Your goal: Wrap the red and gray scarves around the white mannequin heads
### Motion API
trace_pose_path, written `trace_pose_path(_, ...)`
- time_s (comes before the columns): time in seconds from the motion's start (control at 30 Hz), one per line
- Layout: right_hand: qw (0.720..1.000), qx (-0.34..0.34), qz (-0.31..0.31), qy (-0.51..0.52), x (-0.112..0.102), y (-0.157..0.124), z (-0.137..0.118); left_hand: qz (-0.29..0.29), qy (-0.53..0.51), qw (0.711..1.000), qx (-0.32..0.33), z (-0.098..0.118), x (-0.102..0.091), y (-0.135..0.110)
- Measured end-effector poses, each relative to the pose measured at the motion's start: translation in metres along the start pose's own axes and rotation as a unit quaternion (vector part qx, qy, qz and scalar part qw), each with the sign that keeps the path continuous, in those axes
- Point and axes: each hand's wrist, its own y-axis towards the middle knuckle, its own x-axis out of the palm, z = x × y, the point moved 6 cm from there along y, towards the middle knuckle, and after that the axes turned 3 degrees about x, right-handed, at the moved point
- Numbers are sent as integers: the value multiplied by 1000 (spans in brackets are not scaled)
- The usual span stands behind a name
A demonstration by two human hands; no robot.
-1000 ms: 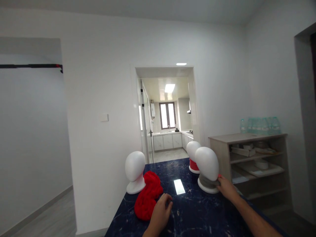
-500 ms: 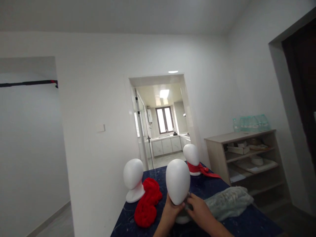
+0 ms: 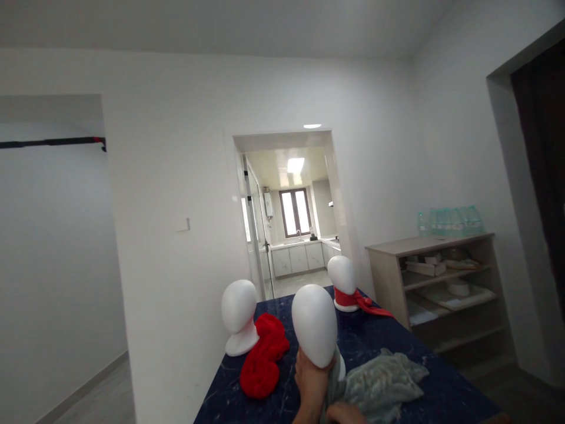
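A white mannequin head [image 3: 314,324] stands in the middle near the front, slightly tilted. My left hand [image 3: 311,377] is closed around its neck below the chin, with some fingers hidden behind the head. A thin grey-green scarf [image 3: 384,383] comes down from the right side of the neck and spreads over the table to the right. At the bottom edge, my right hand [image 3: 346,413] is closed on the strand by the neck; much of it is cut off by the frame.
On the dark blue table [image 3: 435,353] stand another white mannequin head [image 3: 238,312] with a bunched red scarf [image 3: 263,359] beside it, and a far one [image 3: 342,274] with a red scarf [image 3: 351,299] tied round its neck. A shelf unit [image 3: 386,265] holding bottles [image 3: 454,221] stands right.
My right hand has moved down and towards me from the neck, drawing a strand of the grey-green scarf. The loose scarf has shifted left and bunched. The middle head leans slightly left.
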Motion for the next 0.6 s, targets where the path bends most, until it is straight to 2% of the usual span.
trace_pose_path(0.07,998,34,43,24,-27,3,-1,-22,23,999,12,1,-4,-4)
trace_pose_path(0.13,990,95,104,6,-57,12,3,-27,20,999,39,2,-7,-6)
trace_pose_path(0.2,980,154,122,-15,-72,25,9,-28,11,998,55,1,-8,-7)
trace_pose_path(0.27,978,180,110,8,-71,41,15,-37,4,998,52,-3,-5,-6)
trace_pose_path(0.37,967,192,119,118,-58,59,22,-49,4,998,41,-10,0,-5)
trace_pose_path(0.5,949,187,115,225,-50,69,27,-48,4,998,42,-17,2,-5)
trace_pose_path(0.57,929,182,89,311,-52,69,27,-46,-12,997,55,-17,2,-5)
trace_pose_path(0.6,910,180,69,368,-55,68,26,-45,-21,997,60,-17,2,-5)
